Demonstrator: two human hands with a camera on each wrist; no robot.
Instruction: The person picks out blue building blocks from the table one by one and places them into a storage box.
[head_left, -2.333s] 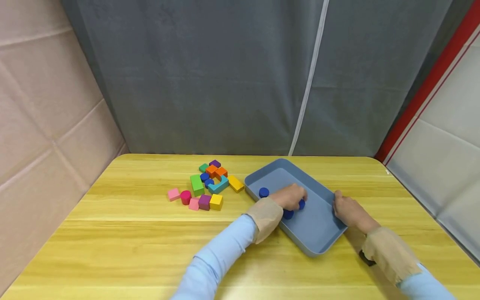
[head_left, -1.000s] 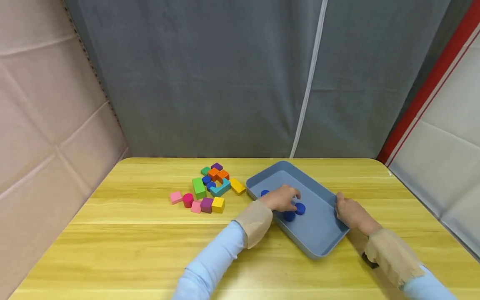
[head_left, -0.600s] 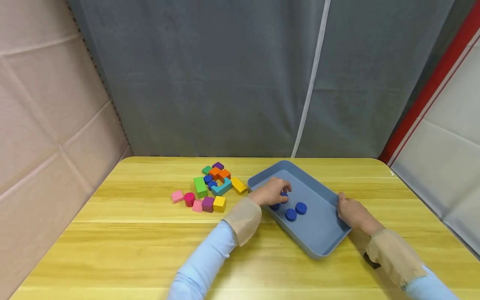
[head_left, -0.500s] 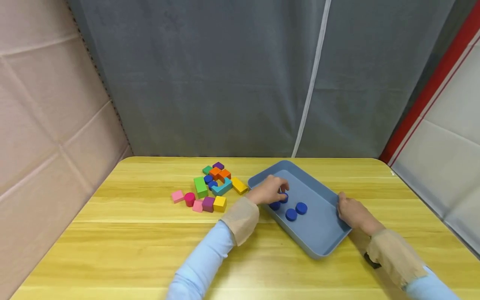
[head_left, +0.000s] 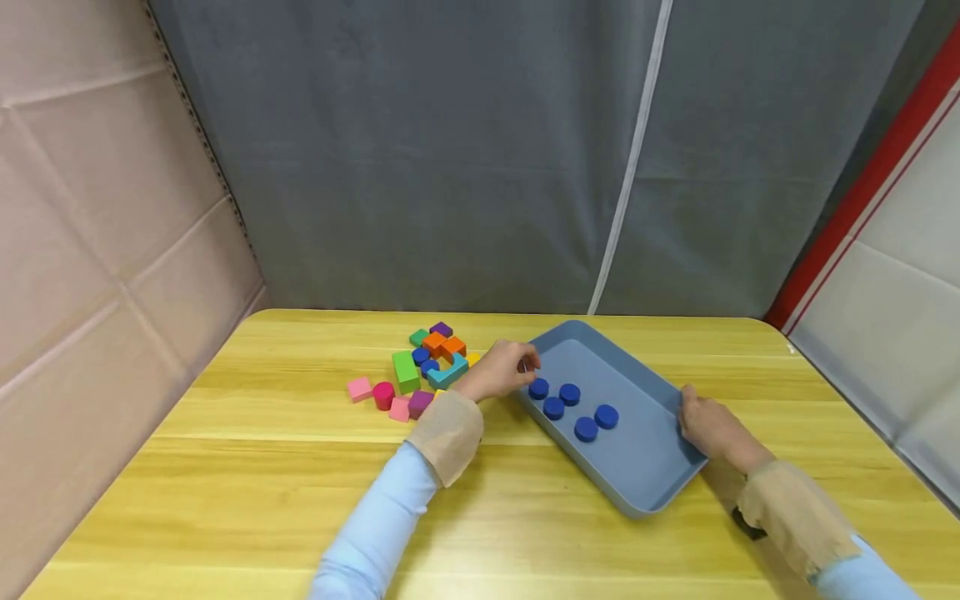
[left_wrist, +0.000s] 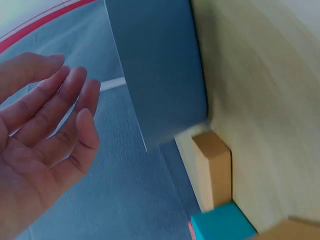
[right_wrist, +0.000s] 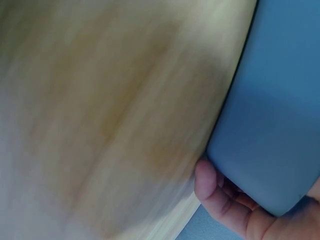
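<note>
My left hand (head_left: 495, 367) is in the air beside the left rim of the grey-blue tray (head_left: 637, 458). In the left wrist view its fingers (left_wrist: 47, 112) are loosely bent with nothing between them, apart from the tray wall (left_wrist: 160, 65). Several round blue blocks (head_left: 586, 429) lie inside the tray, toward its left side. My right hand (head_left: 712, 427) grips the tray's right rim. From the right wrist camera, curled fingers (right_wrist: 225, 205) show at the tray's end; part of this grip is out of frame.
Left of the tray lies a loose group of coloured blocks, among them a light green block (head_left: 406, 372), a turquoise arch (head_left: 447, 372), a pink cube (head_left: 360, 389) and a red cylinder (head_left: 383, 395). The left hand and forearm partly cover yellow blocks. A grey curtain (head_left: 450, 167) hangs behind the table.
The left hand has let go of a blue block inside the tray and moved left, out over the rim. The blue blocks there now lie spread apart. The right hand stays on the rim.
</note>
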